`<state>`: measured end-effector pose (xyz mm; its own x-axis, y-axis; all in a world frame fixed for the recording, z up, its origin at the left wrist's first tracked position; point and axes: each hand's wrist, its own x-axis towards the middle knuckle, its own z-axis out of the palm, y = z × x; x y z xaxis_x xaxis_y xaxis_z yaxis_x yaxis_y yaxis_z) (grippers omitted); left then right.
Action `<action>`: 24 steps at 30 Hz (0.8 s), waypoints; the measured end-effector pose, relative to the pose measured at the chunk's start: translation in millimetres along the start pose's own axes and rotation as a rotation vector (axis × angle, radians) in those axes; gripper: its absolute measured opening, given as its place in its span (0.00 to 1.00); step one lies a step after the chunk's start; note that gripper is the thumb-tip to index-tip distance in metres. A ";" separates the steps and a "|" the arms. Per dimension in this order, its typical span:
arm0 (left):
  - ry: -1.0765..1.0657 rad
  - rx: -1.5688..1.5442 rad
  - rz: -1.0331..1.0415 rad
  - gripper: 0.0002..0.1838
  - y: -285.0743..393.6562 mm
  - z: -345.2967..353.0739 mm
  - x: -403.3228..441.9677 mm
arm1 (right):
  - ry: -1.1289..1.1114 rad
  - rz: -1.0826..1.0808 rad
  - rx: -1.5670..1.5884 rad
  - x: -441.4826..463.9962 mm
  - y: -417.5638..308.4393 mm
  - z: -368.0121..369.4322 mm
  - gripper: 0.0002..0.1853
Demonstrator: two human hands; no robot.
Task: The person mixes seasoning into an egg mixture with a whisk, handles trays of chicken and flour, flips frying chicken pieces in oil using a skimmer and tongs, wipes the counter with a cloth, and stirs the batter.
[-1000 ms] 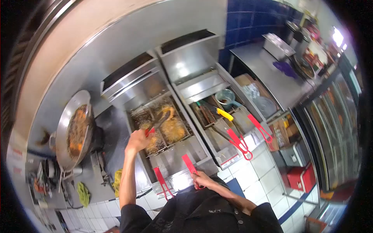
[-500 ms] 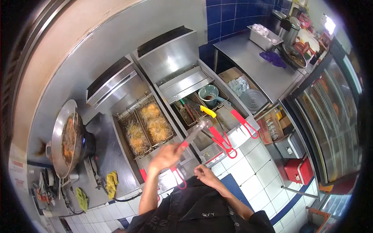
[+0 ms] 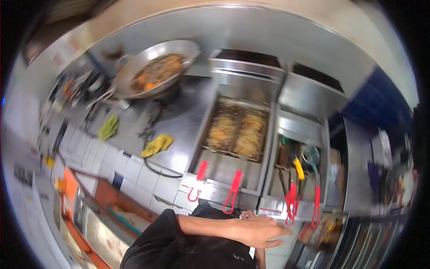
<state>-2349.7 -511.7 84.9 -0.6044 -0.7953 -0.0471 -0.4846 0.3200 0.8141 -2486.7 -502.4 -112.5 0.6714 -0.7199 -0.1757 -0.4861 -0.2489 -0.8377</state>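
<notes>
My left hand (image 3: 262, 232) reaches across my body to the right, fingers stretched out and blurred, with nothing visible in it. Under that forearm, only a little of my right hand (image 3: 246, 215) shows; its grip is hidden. Beyond them, pieces of battered food (image 3: 222, 131) bubble in two wire baskets of the left fryer (image 3: 210, 165), whose red basket handles (image 3: 235, 184) point toward me. Red-handled tongs (image 3: 292, 199) lie at the front of the right fryer (image 3: 280, 179), beside a yellow-handled tool (image 3: 298, 169) and a blue-green pot (image 3: 311, 154).
A large wok (image 3: 190, 54) of frying food stands at the back left. Yellow cloth (image 3: 157, 145) and green cloth (image 3: 109, 127) lie along the counter edge. A steel table (image 3: 358, 166) stands at right, an orange-framed unit (image 3: 96, 190) at lower left.
The view has swung left. My left hand, which held a red-ended metal tool over the fryers, now stretches right without it. My right hand is now mostly covered by my left arm.
</notes>
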 end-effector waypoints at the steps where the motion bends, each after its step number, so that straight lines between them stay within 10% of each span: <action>1: -0.031 0.042 0.007 0.25 -23.6 17.1 -15.4 | -0.049 -0.069 -0.051 2.2 -11.9 -5.0 0.07; 8: 0.367 -0.004 -0.196 0.22 -56.8 -20.9 -182.8 | -0.128 -0.047 0.478 78.4 -94.8 36.1 0.09; 10: 1.046 -0.068 -0.107 0.15 -49.3 -39.5 -230.2 | -0.059 0.091 0.849 110.1 -149.2 83.4 0.16; 12: 1.220 0.130 -0.066 0.19 -80.5 -45.0 -278.3 | -0.234 0.052 1.277 139.8 -196.1 165.5 0.22; 14: 1.465 0.215 0.015 0.25 -158.7 -26.4 -321.0 | -0.485 0.024 1.248 138.3 -265.0 235.5 0.26; 17: 1.670 0.400 -0.503 0.29 -235.8 -9.8 -429.7 | -0.587 -0.023 0.824 138.0 -340.6 300.5 0.30; 18: 1.880 -0.011 -0.598 0.30 -257.9 -8.5 -459.2 | -0.598 -0.022 0.814 141.3 -360.3 317.8 0.30; 20: 2.041 -0.450 -0.669 0.32 -270.4 -12.5 -497.7 | -0.487 -0.637 0.539 141.8 -399.3 356.7 0.32; 22: 1.853 -1.493 0.205 0.37 -236.1 -20.1 -524.4 | -0.396 -0.712 0.286 193.6 -368.7 450.6 0.33; 24: 1.935 -1.216 0.121 0.38 -189.1 -40.4 -548.8 | -0.304 -0.762 0.029 229.6 -356.8 497.1 0.35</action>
<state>-1900.8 -156.5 -19.7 0.8884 -0.4268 -0.1691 0.4248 0.6248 0.6551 -1881.1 -256.8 -110.9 0.9361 -0.1520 0.3173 0.1759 -0.5789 -0.7962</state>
